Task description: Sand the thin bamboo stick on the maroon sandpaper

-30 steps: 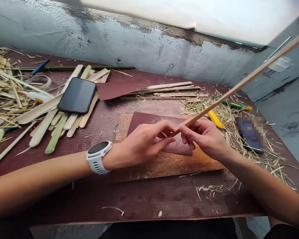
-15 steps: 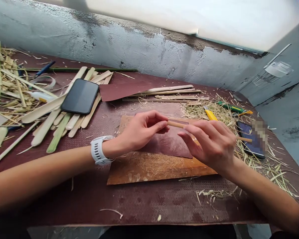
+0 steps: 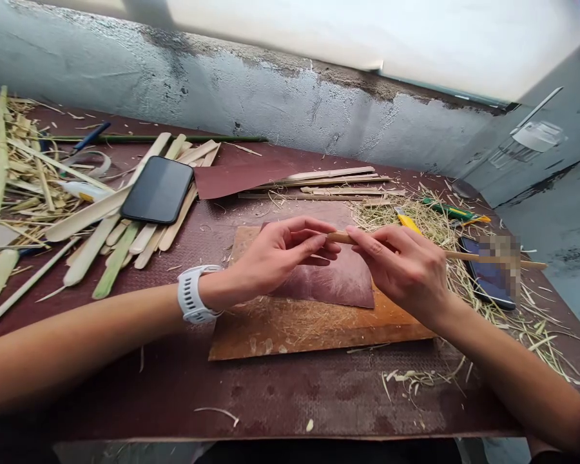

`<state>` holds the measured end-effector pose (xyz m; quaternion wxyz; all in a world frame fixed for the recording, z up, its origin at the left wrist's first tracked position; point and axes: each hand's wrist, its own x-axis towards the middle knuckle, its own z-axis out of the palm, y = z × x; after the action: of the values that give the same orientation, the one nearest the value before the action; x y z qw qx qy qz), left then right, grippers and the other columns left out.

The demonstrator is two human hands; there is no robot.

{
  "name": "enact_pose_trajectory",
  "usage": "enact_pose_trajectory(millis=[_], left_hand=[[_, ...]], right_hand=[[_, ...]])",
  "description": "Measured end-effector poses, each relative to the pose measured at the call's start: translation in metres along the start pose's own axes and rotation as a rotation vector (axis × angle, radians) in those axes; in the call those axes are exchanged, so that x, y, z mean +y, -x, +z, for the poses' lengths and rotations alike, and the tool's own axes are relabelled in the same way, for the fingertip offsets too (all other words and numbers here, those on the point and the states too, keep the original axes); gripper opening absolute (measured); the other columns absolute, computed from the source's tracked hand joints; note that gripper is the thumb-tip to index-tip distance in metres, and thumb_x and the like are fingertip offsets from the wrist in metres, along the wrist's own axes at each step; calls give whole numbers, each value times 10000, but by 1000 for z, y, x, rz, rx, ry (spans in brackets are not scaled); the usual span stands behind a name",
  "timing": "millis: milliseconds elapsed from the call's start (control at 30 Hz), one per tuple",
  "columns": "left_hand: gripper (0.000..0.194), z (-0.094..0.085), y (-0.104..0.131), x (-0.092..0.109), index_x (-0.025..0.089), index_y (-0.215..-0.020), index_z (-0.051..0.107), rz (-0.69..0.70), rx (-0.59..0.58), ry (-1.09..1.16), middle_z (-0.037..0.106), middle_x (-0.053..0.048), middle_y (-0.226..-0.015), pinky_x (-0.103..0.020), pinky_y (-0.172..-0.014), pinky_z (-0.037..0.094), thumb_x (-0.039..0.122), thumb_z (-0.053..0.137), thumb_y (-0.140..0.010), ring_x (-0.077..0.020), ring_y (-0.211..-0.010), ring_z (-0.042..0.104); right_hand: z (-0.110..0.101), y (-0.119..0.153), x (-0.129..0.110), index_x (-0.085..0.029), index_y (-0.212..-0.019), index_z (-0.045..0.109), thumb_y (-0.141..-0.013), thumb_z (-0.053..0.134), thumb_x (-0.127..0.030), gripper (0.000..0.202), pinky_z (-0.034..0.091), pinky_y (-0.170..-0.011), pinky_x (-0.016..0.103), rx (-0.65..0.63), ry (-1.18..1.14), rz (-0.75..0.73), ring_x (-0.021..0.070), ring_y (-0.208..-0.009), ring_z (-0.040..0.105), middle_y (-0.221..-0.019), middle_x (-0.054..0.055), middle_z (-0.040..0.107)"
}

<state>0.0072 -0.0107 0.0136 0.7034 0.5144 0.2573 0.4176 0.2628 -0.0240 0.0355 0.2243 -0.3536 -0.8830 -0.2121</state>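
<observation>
A thin bamboo stick (image 3: 483,259) lies nearly level above the table, running right from my hands past a phone. My right hand (image 3: 402,269) grips it near its left end. My left hand (image 3: 281,252), with a white watch (image 3: 193,301) on the wrist, pinches the stick's left tip between thumb and fingers. Both hands hover over a dark red sheet of sandpaper (image 3: 336,281) that lies on a wooden board (image 3: 299,325).
Flat bamboo slats (image 3: 104,241) and a black phone (image 3: 157,190) lie at the left. Another sandpaper sheet (image 3: 232,178) and thin strips (image 3: 338,183) sit behind the board. A yellow knife (image 3: 408,222), a green tool (image 3: 452,211), a second phone (image 3: 488,274) and shavings cover the right.
The stick, which pointed up and to the right a second ago, has been brought down to lie almost level. Both hands shifted slightly with it.
</observation>
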Motion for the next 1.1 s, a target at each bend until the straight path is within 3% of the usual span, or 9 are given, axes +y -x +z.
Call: enact_pose_trajectory(millis=[167,500,833,1100], left_hand=[[297,1,1,-2,145,-1161,659,11,45,-34,797,-82,-1027,-362,-895,650,327,776,-958,-184,-933,777],[643,4,3,-2,185,-1550,505,6,-21,-148,755,-143,-1270,-377,-908,648,293,744,-962,-196,-977,777],[719,2,4,-6,195,-1619,396,-28,-78,-138,742,-151,-1295,-324,-865,649,250,711,-975,-174,-952,781],[675,2,5,-6,193,-1580,466,-61,-58,-127,733,-166,-1306,-363,-864,657,273,737,-966,-196,-951,786]], right_hand=[[0,0,0,-282,-1450,628,-998,630,-170,466,487,-769,299,-9,1,39,168,-835,640,-946,42,730],[1,-1,1,-270,-1409,664,-1025,605,-225,391,424,-684,297,-31,84,111,162,-776,605,-902,34,717],[5,-1,1,-268,-1377,690,-1030,601,-234,360,403,-673,302,-33,90,139,162,-771,601,-892,33,724],[4,-3,-1,-259,-1358,713,-1043,599,-274,335,400,-660,298,-42,89,151,157,-753,603,-886,35,730]])
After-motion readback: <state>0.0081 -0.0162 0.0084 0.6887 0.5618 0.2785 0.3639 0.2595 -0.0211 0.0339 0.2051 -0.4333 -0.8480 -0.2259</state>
